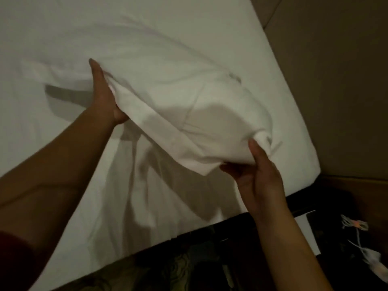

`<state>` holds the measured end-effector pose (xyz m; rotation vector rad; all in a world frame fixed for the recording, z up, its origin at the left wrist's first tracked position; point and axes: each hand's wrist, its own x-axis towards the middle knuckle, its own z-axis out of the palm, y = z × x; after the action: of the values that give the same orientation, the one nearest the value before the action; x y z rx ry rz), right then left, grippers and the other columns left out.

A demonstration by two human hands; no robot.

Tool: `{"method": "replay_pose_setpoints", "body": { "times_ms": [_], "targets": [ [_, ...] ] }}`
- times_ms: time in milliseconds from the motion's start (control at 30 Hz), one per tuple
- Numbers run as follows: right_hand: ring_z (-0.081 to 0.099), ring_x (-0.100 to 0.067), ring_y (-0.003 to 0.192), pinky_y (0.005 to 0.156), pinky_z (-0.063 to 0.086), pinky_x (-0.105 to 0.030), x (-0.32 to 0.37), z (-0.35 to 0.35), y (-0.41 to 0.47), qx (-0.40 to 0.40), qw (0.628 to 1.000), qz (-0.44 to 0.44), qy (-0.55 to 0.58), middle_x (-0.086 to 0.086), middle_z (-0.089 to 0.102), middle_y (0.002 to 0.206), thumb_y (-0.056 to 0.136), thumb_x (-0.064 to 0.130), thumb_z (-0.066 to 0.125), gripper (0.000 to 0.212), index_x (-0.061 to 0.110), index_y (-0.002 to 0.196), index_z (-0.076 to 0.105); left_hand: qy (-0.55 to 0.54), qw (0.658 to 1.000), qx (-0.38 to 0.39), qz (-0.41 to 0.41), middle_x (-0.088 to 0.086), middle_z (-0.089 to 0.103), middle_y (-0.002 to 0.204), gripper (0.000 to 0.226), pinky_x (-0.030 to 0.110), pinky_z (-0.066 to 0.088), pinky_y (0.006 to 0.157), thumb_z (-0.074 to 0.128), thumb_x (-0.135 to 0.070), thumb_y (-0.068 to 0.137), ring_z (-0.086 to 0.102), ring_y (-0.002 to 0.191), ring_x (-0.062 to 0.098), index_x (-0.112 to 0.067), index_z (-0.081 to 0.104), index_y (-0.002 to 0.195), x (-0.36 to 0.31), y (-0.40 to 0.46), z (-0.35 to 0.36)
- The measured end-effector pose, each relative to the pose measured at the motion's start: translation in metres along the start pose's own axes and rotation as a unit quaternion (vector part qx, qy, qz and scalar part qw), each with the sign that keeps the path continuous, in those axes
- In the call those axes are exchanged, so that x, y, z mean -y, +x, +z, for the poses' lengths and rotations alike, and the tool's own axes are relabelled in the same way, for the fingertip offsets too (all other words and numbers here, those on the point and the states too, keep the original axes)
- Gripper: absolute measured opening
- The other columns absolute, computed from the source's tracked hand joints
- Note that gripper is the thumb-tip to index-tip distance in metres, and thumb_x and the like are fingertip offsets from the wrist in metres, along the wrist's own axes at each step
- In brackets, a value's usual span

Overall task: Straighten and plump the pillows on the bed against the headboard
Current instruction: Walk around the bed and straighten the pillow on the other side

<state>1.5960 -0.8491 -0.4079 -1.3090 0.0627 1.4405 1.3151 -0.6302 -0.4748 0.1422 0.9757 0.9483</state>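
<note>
Both hands hold one white pillow (pixel 178 114) lifted above the white sheet of the bed (pixel 63 34), near the bed's corner at 4 o'clock. The left hand (pixel 102 95) clasps the pillow's edge at 9 o'clock, fingers flat along the side and thumb tucked beneath. The right hand (pixel 260 177) pinches the corner at 5 o'clock, thumb on top, fingers under the fabric. The pillow sags between the two grips and casts a shadow on the wrinkled sheet below. The brown headboard (pixel 336 80) stands at 3 o'clock, apart from the pillow.
</note>
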Motion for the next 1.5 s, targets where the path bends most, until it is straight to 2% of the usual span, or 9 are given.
{"method": "replay_pose_setpoints", "body": {
  "times_ms": [267,367,500,567,733,867,1100,1333,1500],
  "targets": [
    [0.072,-0.011,0.096,0.091,0.059,-0.043,0.030,-0.077,0.005,-0.138,0.924,-0.121,-0.334,0.013,0.076,0.098,0.083,0.043,0.077,0.021,0.029,0.099,0.072,0.337,0.916,-0.216,-0.029,-0.004,0.069,0.125,0.057,0.036,0.056,0.091,0.054,-0.063,0.090,0.067,0.111,0.020,-0.027,0.058,0.134,0.024,0.028,0.030],
    [0.052,0.004,0.124,0.099,0.045,-0.024,0.052,-0.062,-0.011,-0.087,0.801,-0.314,-0.502,0.027,0.055,0.133,0.068,0.079,0.070,0.073,0.046,0.130,0.051,0.336,0.893,-0.280,0.099,-0.005,0.061,0.135,0.067,0.035,0.049,0.103,0.064,-0.054,0.086,0.061,0.118,0.017,-0.022,0.049,0.143,0.025,0.023,0.048],
    [0.002,-0.028,0.156,0.123,0.016,-0.052,0.033,-0.019,0.004,0.014,0.569,-0.210,-0.795,-0.007,-0.001,0.170,0.068,0.082,0.061,0.122,0.027,0.159,0.002,0.353,0.884,-0.242,0.189,-0.008,0.067,0.112,0.049,0.022,0.052,0.088,0.062,-0.047,0.091,0.067,0.098,0.006,-0.017,0.056,0.130,0.044,0.018,0.101],
    [-0.003,-0.036,0.155,0.121,0.014,-0.060,0.028,-0.019,0.016,-0.011,0.527,-0.177,-0.831,-0.013,-0.009,0.168,0.076,0.073,0.065,0.123,0.021,0.159,-0.009,0.326,0.895,-0.225,0.206,-0.008,0.068,0.096,0.026,0.017,0.053,0.068,0.063,-0.041,0.093,0.067,0.076,0.000,-0.021,0.057,0.107,0.052,0.019,0.128],
    [0.033,-0.039,0.144,0.109,0.038,-0.057,0.046,-0.061,0.029,-0.120,0.583,-0.198,-0.779,-0.015,0.029,0.160,0.075,0.055,0.075,0.110,0.026,0.156,0.007,0.340,0.898,-0.199,0.198,-0.006,0.068,0.104,0.040,0.027,0.058,0.076,0.061,-0.044,0.091,0.068,0.084,0.008,-0.020,0.051,0.121,0.056,0.022,0.171],
    [0.066,-0.037,0.096,0.075,0.049,-0.037,0.093,-0.094,0.042,-0.127,0.610,-0.173,-0.763,-0.014,0.069,0.110,0.089,0.027,0.061,0.041,0.017,0.128,0.052,0.362,0.898,-0.181,0.170,-0.003,0.065,0.105,0.053,0.041,0.062,0.078,0.060,-0.042,0.094,0.069,0.094,0.018,-0.017,0.046,0.138,0.060,0.019,0.186],
    [0.068,-0.043,0.080,0.070,0.053,-0.042,0.149,-0.146,0.000,-0.263,0.625,-0.344,-0.650,-0.019,0.072,0.090,0.079,0.026,0.076,0.034,0.014,0.109,0.068,0.421,0.874,-0.077,0.231,0.007,0.070,0.106,0.050,0.036,0.060,0.066,0.068,-0.040,0.083,0.072,0.083,0.018,-0.008,0.059,0.121,0.069,0.020,0.287],
    [0.057,-0.023,0.074,0.060,0.038,-0.029,0.168,-0.253,-0.021,-0.313,0.692,-0.173,-0.627,0.005,0.054,0.077,0.086,0.042,0.073,0.035,0.017,0.107,0.063,0.586,0.808,-0.015,0.065,0.009,0.065,0.089,0.039,0.027,0.053,0.037,0.058,-0.034,0.097,0.066,0.060,0.015,-0.010,0.049,0.126,0.188,0.058,0.395],
    [0.064,-0.025,0.072,0.063,0.046,-0.032,0.169,-0.267,-0.026,-0.299,0.741,-0.275,-0.535,-0.003,0.063,0.073,0.090,0.036,0.072,0.026,0.016,0.081,0.058,0.622,0.769,-0.011,0.147,0.017,0.066,0.122,0.048,0.046,0.058,0.089,0.047,-0.036,0.099,0.067,0.109,0.035,0.002,0.052,0.129,0.228,0.068,0.407]
  ]
}}
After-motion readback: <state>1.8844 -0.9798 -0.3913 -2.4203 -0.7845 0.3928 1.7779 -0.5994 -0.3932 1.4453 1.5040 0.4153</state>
